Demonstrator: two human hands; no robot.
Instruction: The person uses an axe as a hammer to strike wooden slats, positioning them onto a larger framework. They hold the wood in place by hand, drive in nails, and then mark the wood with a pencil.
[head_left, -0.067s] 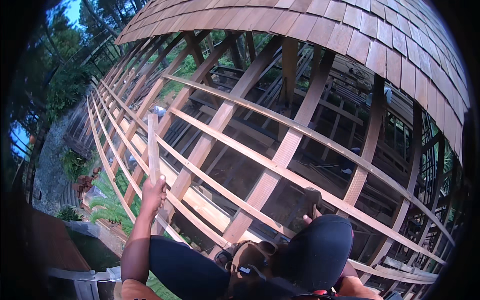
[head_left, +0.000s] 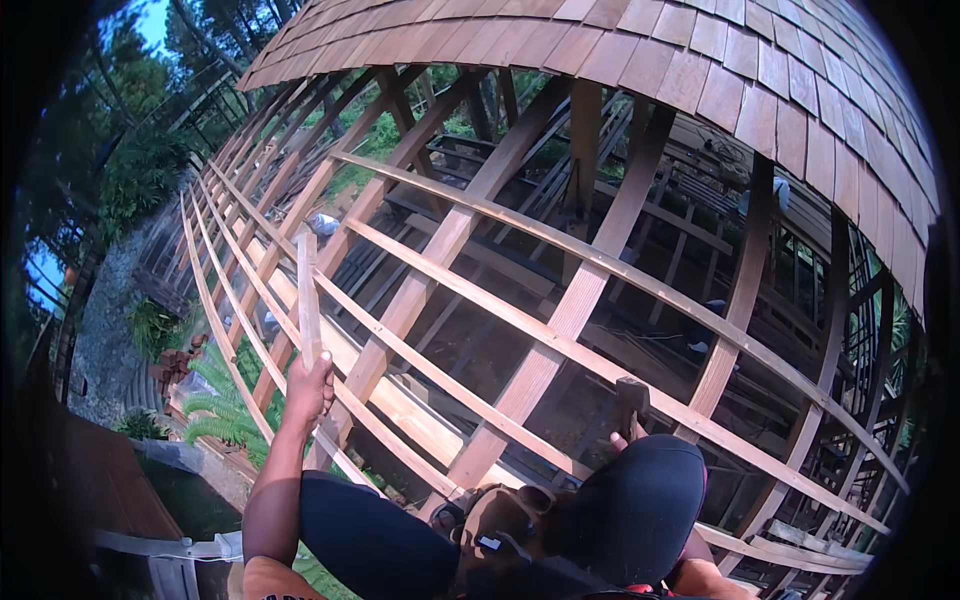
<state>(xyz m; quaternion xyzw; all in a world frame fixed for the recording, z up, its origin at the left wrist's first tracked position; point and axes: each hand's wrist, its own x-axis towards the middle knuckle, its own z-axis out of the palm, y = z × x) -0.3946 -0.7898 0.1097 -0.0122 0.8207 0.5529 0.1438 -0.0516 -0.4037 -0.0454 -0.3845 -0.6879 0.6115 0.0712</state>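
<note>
My left hand (head_left: 312, 388) is closed around a short wooden batten (head_left: 308, 290), which stands nearly upright out of the fist in front of the roof frame. Beyond my bent right knee, my right hand (head_left: 630, 437) shows only in part. Its fingers close on a hammer (head_left: 632, 396), whose dark blocky head sticks up above them; the knee hides most of the handle. Close to the hammer head runs one of the long thin battens (head_left: 560, 343) nailed across the sloping rafters (head_left: 515, 395).
Wooden shingles (head_left: 690, 70) cover the upper roof. Gaps between battens open onto a lower level with stacked timber. A pouch (head_left: 500, 520) hangs between my legs. Down at the left are ferns (head_left: 225, 405), a brick pile (head_left: 172, 372) and a gravel path (head_left: 105, 330).
The hammer head has turned and risen slightly over my right knee. My left hand and the batten in it stay almost in place while the whole view shifts a little.
</note>
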